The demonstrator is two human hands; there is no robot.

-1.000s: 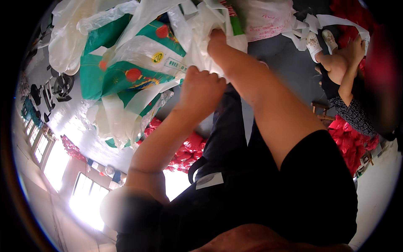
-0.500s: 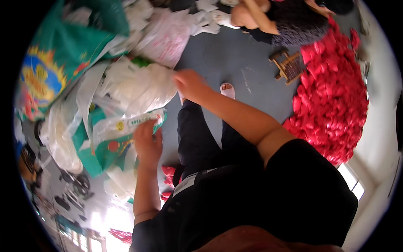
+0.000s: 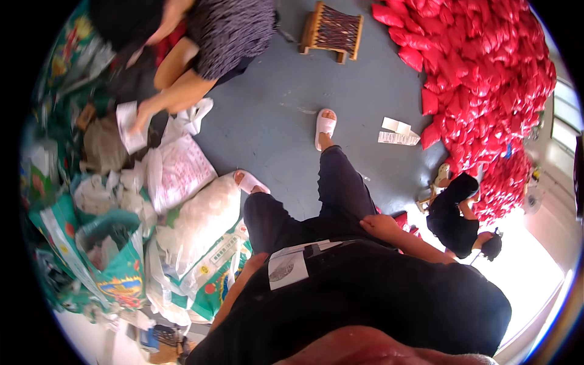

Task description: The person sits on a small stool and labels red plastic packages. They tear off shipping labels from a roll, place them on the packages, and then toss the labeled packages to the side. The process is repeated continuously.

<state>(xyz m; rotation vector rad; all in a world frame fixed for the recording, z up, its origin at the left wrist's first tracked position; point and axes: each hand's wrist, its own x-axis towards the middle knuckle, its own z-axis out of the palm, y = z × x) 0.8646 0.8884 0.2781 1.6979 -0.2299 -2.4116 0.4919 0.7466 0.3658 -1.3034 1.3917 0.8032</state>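
Observation:
My right hand (image 3: 380, 227) is at my right thigh, its fingers curled against the dark trousers (image 3: 347, 182); whether it grips cloth or something small cannot be made out. My left hand (image 3: 252, 265) hangs by my left hip, its fingers mostly hidden. Nearest to it is a green and white woven bag (image 3: 210, 274) on the floor. A stuffed whitish plastic bag (image 3: 204, 222) lies against that bag, close to my left foot. Just beyond sits a white bag with pink print (image 3: 180, 172).
At far left a crouching person (image 3: 228, 36) holds a white sheet (image 3: 132, 128). A low wooden stool (image 3: 333, 31) stands ahead. Red packets (image 3: 480, 73) are heaped at right, where another person (image 3: 453, 216) sits. White paper strips (image 3: 398, 132) lie on the grey floor; more green bags (image 3: 115, 249) crowd the left.
Both my hands have drawn back from the white and green bags to my thigh and hip. My view has turned right, showing more of the red heap and a second person.

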